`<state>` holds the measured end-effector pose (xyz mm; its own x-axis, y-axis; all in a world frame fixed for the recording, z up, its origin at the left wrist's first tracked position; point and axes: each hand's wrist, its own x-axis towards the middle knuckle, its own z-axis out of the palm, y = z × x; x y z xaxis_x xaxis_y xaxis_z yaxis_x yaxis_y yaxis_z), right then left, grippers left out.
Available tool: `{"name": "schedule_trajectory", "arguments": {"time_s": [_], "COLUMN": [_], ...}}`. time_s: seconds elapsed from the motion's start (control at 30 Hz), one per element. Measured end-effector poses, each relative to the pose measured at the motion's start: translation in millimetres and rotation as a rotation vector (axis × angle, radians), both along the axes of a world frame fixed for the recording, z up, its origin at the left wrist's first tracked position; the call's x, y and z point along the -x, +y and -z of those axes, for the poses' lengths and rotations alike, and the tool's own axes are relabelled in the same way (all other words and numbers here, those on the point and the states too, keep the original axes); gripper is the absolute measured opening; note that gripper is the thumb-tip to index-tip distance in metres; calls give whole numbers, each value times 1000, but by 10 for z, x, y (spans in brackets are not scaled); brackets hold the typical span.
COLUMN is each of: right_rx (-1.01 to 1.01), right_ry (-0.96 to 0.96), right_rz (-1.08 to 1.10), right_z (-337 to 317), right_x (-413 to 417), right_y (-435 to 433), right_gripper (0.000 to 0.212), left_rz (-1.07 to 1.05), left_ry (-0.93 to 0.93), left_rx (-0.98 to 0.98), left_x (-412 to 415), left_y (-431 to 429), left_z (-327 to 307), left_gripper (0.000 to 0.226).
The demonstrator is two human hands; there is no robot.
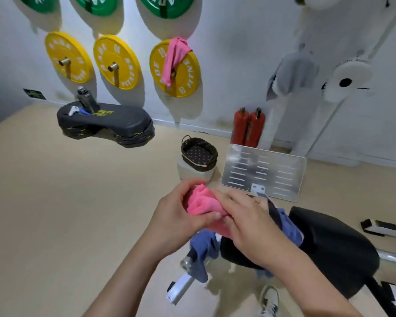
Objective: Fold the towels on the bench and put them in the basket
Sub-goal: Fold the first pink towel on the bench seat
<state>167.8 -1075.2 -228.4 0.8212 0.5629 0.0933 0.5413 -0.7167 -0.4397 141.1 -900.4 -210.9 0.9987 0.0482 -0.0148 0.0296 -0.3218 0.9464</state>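
Note:
A bunched pink towel (201,201) is held up in front of me by both hands. My left hand (178,213) grips its left side with the thumb across the front. My right hand (249,223) covers and pinches its right side. Below them a blue towel (202,250) hangs over the end of the black padded bench (334,243), with another blue fold (290,227) by my right wrist. The dark wicker basket (199,154) with a dotted lining stands on a white block (188,171) just beyond my hands. Another pink towel (175,58) hangs on a yellow weight plate.
A metal footplate (263,172) stands right of the basket, with two red extinguishers (248,126) behind it. A black step platform (105,122) with a bottle sits at the back left. Yellow plates (117,62) hang on the wall. A grey towel (293,74) drapes on white equipment. My shoe (269,300) is below.

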Motion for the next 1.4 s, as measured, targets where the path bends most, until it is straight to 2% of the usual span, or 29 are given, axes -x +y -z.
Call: {"name": "schedule_trajectory", "arguments": {"time_s": [0.1,0.17,0.23,0.3,0.37,0.47,0.53,0.67,0.77,0.9,1.0,1.07,1.13,1.23,1.3,1.4], "right_rx": [-143,-270,-238,-176,-115,34,127,194,168,217,239,76,-73,-202,-405,-645], "right_ry": [127,390,632,709,662,444,263,23,-75,-31,65,170,230,292,412,522], "right_rz": [-88,-99,-203,-296,-285,-253,-232,-207,-163,-79,-84,-79,-57,82,227,393], "right_z": [-207,-351,-439,-461,-468,-442,-411,-282,-185,-148,-174,-196,-170,-58,44,171], "right_x": [276,351,350,325,271,136,39,-180,-473,-977,-1329,-1567,-1836,-2251,-2564,-3050], "right_y": [678,976,1248,1448,1633,1916,2120,2528,2835,3173,3414,3582,3719,3850,3897,3979], "right_gripper": [59,59,50,33,26,27,30,30,30,37,40,43,38,26,24,17], "left_rz": [-38,-39,-50,-72,-112,-159,-124,107,227,248,354,422,435,356,335,349], "left_ry": [-101,-128,-107,-71,-64,-69,-116,-112,-178,-233,-272,-297,-308,-170,-32,134], "left_rx": [-55,-55,-9,43,87,98,-147,-708,-909,-700,-754,-808,-782,-529,-333,-46], "left_x": [428,608,761,839,849,804,735,419,-26,-696,-1213,-1560,-1903,-2450,-2879,-3535], "left_y": [631,968,1323,1589,1804,2122,2391,2847,3099,3541,3773,3861,3931,4050,4167,4296], "left_z": [-128,-206,-254,-245,-202,-134,-70,68,96,83,12,-46,-77,-62,2,153], "left_gripper": [47,43,43,40,31,23,32,53,45,25,20,23,24,38,50,46]}}
